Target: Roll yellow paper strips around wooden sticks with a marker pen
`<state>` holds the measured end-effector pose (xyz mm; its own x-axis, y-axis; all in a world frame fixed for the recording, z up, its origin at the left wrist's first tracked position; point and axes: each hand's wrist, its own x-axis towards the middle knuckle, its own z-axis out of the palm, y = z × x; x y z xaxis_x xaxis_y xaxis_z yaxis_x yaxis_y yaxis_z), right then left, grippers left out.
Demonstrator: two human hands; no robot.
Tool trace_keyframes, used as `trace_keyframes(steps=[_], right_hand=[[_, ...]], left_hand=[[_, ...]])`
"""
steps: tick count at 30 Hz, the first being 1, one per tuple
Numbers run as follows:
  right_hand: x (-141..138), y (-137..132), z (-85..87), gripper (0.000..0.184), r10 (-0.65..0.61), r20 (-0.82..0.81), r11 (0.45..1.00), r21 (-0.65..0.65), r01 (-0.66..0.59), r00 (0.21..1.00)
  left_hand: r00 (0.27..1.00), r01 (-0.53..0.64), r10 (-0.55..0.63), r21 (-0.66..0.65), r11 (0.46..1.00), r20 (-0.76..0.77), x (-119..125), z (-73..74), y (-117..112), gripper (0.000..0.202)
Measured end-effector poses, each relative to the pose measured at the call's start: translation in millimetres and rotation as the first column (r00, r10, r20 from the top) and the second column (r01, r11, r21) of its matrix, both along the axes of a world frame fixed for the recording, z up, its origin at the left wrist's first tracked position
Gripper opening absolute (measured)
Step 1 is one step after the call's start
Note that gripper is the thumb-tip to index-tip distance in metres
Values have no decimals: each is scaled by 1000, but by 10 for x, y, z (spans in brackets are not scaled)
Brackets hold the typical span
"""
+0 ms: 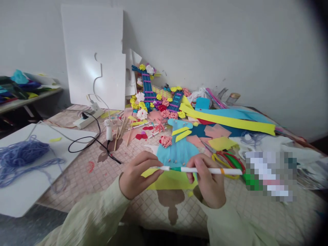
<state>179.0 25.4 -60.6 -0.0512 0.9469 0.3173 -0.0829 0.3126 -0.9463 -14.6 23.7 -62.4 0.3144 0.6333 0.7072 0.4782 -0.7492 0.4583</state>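
Note:
My left hand [135, 174] is closed, pinching a small yellow paper strip [150, 172] against the left tip of a white pen with green and orange bands [205, 169]. My right hand [208, 184] is closed around the middle of that pen, which lies level between both hands. Under the hands lies a yellow paper sheet [170, 181] on the table. Just beyond it sits a light blue paper dress shape [176, 150] with a pink paper flower and yellow strips on it.
Scissors with red, green and yellow handles [228, 161] lie right of my right hand. Paper flowers and coloured paper scraps [164, 102] pile at the back. A glue gun [109, 130] with black cord, a power strip [88, 119], blue yarn [23, 153] on a white board sit left.

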Motion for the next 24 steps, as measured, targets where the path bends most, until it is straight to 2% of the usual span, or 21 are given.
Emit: trace_keyframes(steps=[5,12,16,19,24], right_hand=[[-34,-5,-89,30,43,57,999,-30,-41,997],[-121,-71,-208,29,60,-21,998,-29,-61,998],[-137,-151,-265,29,66,-70,998,29,-64,995],[-119,-212,-293,28,134,-27,987,94,-131,991],[-90,-225,-343,26,195,63,962,182,-203,979]], left_hand=[[998,30,-30,3,1000,-63,32,-37,-9,13],[996,62,-71,-147,987,-57,133,-135,-122,17],[994,108,-109,-252,962,10,160,-122,-224,15],[983,179,-153,-373,910,99,173,-81,-302,12],[956,294,-223,-624,724,192,197,-23,-387,23]])
